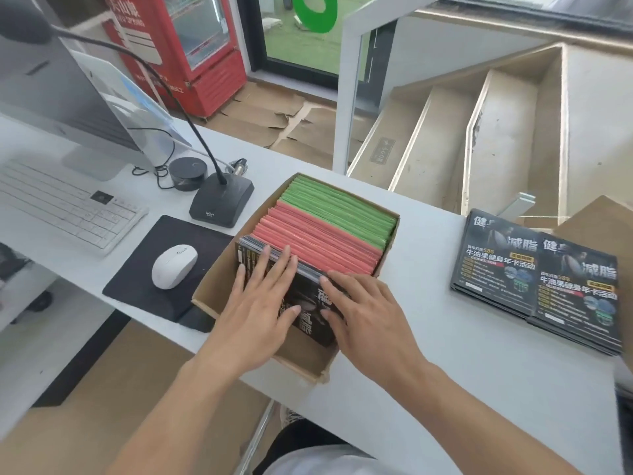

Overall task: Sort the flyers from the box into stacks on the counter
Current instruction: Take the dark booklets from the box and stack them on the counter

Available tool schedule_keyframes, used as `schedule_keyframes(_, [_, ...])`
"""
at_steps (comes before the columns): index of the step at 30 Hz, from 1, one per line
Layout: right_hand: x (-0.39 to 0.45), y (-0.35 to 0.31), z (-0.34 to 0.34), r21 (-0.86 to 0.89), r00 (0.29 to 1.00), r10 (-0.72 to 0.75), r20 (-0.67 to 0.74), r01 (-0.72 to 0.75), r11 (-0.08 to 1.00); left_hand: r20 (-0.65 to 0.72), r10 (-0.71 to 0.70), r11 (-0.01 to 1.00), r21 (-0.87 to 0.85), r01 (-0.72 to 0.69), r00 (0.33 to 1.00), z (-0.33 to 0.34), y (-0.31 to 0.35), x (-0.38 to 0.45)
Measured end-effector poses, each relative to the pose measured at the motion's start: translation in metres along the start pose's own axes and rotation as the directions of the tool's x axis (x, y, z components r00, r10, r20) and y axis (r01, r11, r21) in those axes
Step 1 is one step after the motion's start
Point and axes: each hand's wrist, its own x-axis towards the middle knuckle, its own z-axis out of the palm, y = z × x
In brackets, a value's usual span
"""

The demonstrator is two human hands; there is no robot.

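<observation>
The black flyers (pixel 308 296) stand on edge at the near end of the cardboard box (pixel 301 366), leaning back toward the person, their long edges running across the box from left to right. Behind them, filling the rest of the box, come the red flyers (pixel 318 246) and then the green flyers (pixel 339 207), packed upright in the same direction.

Both hands lie on the black bundle. The left hand (pixel 260 303) rests with straight, spread fingers over its left half, fingertips at the top edge; the right hand (pixel 363 313) covers the right half, fingers extended over the top edge and thumb on the face. Neither grip appears closed around the bundle yet. The bundle lies directly under and just ahead of both hands, about equally near to each.

To lift it out, the fingers would probably have to hook behind the top edge, between the black and the red sheets. The box's near end, in front of the bundle, shows bare cardboard floor, giving room to tilt.

Two overlapping stacks of black flyers (pixel 537 279) lie on the tabletop (pixel 428 337) well to the right, with bare surface between them and the box. On the left, a mouse (pixel 174 266) on its pad sits near the box wall.
</observation>
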Motion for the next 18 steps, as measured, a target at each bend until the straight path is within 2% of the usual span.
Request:
schedule_keyframes(6, [-0.013,-0.012,0.002,-0.161,0.999,-0.004,0.035,0.01,0.987,-0.031,0.027,0.997,0.074,-0.024,0.999,0.009,-0.004,-0.01])
schedule_keyframes(18, [-0.019,-0.029,0.004,-0.186,1.0,0.018,-0.002,-0.018,0.982,-0.076,0.062,0.996,0.075,-0.057,0.995,0.013,-0.014,-0.019])
